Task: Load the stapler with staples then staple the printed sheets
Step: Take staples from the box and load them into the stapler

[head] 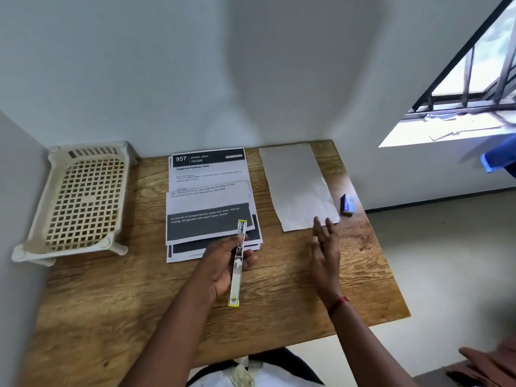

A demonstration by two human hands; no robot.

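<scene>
My left hand grips a slim stapler with yellow-green ends, swung fully open into one long strip over the table's middle. Its far end lies over the near edge of the printed sheets, a loose stack with black bands and white text. My right hand hovers to the right with straight fingers, holding nothing, its fingertips near the lower edge of a blank white sheet. A small blue staple box stands at the table's right edge, beyond that sheet.
A cream plastic lattice tray sits at the back left of the wooden table, against the wall. A barred window is at the upper right. The floor drops away past the table's right edge.
</scene>
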